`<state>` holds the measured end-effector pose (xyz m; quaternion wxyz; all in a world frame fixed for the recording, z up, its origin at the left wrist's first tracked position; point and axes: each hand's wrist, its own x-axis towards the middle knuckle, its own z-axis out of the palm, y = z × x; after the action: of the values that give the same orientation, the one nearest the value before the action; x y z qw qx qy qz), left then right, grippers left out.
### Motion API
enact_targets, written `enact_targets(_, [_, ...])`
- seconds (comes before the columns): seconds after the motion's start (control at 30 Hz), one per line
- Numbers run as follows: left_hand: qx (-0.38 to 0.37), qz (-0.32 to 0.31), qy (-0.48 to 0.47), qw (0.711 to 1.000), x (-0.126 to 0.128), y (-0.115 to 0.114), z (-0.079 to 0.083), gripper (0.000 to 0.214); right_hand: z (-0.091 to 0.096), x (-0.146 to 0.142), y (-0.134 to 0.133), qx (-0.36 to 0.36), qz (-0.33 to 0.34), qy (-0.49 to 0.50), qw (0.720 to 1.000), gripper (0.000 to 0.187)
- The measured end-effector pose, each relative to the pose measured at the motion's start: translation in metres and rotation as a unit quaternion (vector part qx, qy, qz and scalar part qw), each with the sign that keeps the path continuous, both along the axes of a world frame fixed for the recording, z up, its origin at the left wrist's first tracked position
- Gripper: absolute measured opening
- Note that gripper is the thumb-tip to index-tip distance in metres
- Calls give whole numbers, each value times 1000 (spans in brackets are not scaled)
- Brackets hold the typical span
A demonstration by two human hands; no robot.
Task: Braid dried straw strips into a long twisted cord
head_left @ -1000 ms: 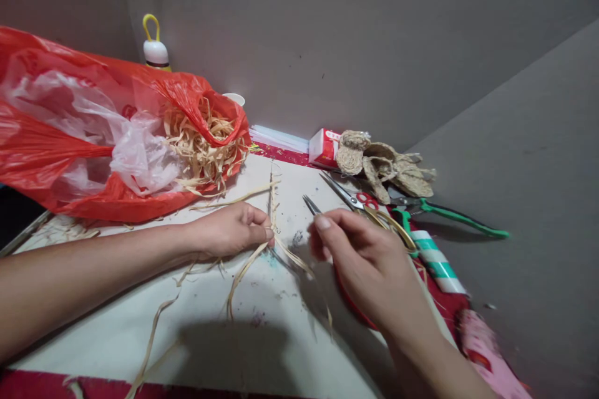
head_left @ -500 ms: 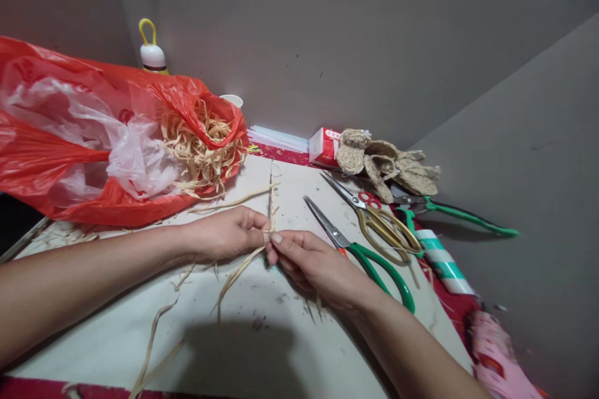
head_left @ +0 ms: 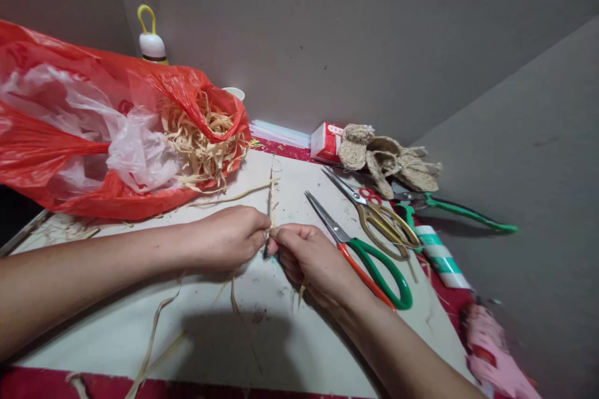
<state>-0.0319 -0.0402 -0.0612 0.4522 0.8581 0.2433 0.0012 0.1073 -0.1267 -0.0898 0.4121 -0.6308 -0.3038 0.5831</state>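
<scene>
A thin straight stem (head_left: 272, 199), wrapped in pale raffia, stands out away from me between my fingertips. My left hand (head_left: 236, 235) is closed at its near end, and a raffia strip (head_left: 233, 295) trails down below that hand. Meeting it fingertip to fingertip, my right hand (head_left: 306, 254) pinches the same spot on the stem. What lies exactly between the fingers is partly hidden. Just right of my right hand lie scissors (head_left: 358, 252) with one green and one orange handle.
A red plastic bag (head_left: 116, 199) of raffia shreds fills the left. Gold-handled scissors (head_left: 388, 224), green-handled pliers (head_left: 468, 213), woven pieces (head_left: 355, 149), a red-and-white box (head_left: 326, 142), a striped roll (head_left: 444, 259) and a pink glue gun (head_left: 496, 355) line the right side.
My left hand has turned over, its back now facing up and its fingers more curled. The strip that hung beside it now shows mostly below the hand. My right hand keeps its pinch.
</scene>
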Motion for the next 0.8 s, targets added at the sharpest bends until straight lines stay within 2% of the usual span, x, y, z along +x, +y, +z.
enact_targets(0.1, [-102, 13, 29, 994, -2, -4, 2, 24, -3, -1, -2, 10, -9, 2, 1000, 22])
enact_targets(0.2, [-208, 47, 53, 976, -3, -13, 1, 30, -2, -3, -3, 25, -2, 15, 1000, 29])
enact_targets(0.3, [-237, 82, 29, 968, -2, -23, -4, 24, 0, -4, -3, 39, 6, 39, 998, 33])
enact_targets(0.4, [-208, 116, 19, 971, -1, -29, -9, 18, 0, -5, -5, 49, 21, 61, 997, 34])
enact_targets(0.6, [-49, 116, 25, 992, 3, -32, -5, 11, -6, -4, -6, 56, 27, 45, 997, 40])
enact_targets(0.8, [-53, 88, 31, 994, -1, -23, 3, 14, -1, -7, -5, 45, 3, 53, 998, 35])
